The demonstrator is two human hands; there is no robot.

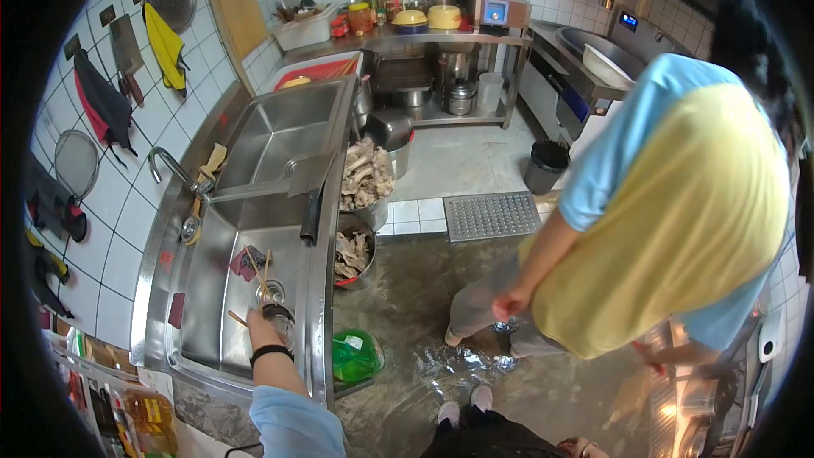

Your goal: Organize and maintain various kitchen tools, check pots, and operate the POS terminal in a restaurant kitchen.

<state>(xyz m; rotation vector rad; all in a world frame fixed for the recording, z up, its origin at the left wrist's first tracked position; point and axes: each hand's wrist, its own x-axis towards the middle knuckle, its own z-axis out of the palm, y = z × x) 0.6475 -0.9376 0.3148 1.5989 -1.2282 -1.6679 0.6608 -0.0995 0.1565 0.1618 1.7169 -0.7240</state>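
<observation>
My left hand (262,324) reaches down into the near basin of a stainless steel double sink (206,305). A dark, rounded thing (277,313) and what looks like a clear container (285,333) are at its fingers; whether it grips them cannot be told. Wooden chopsticks (257,266) lie by the drain (271,292) and over a dark red patterned cloth (247,263). Another wooden stick (237,318) shows beside the hand. On the basin's right edge rests a cleaver (311,203) with a black handle. My right hand (582,447) is partly visible at the bottom edge, its fingers mostly hidden.
A person in a yellow and blue top (668,222) stands close on the right. Pots of bones (365,178) and a green plastic container (356,356) stand right of the sink. The concrete floor (432,305) is wet. A faucet (172,165) rises behind the basins; a metal grate (491,215) lies ahead.
</observation>
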